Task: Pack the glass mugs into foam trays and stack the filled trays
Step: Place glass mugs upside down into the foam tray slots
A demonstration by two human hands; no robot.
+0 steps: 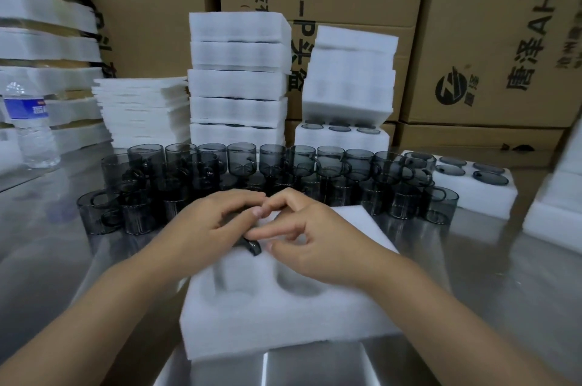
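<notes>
Both hands meet over the near foam tray (283, 316) on the table (56, 259). The left hand (214, 221) curls over a dark glass mug (251, 247) (only its handle shows) set in a tray pocket. The right hand (308, 240), fingers loosely bent, touches it with one fingertip. Loose mugs (242, 158) stand just beyond.

- plastic water bottle (30, 124) with a blue label, standing upright at the far left of the table
- shiny steel table (472, 275), pretty reflective
- brown cardboard boxes (491, 39) stacked along the back, black print on them
</notes>
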